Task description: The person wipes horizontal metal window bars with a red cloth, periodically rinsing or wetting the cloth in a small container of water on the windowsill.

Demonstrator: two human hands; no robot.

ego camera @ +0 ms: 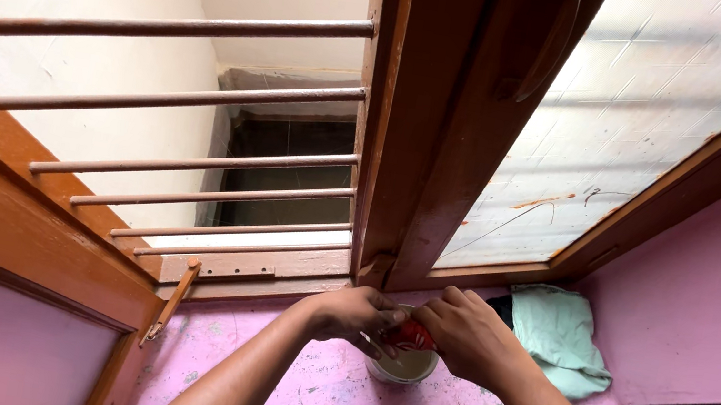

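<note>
Pink window ledge [312,388] under brown wooden frame [408,143]; both my hands at one small pot.

Item: small round pot [404,366] of pale liquid, standing on the ledge at 6 o'clock of the frame's centre post. My left hand [354,315] grips its near rim at 9 o'clock, fingers closed on it; my right hand [467,333] pinches a red object [410,336] over the mouth, fingers together on it. What the red thing is I cannot tell. Judged light, rigid, likely slippery when wet, prone to spill; best held round the wall, kept level. At 3 o'clock: crumpled pale-green cloth [559,335]. At 10 o'clock: horizontal window bars [193,164].
</note>
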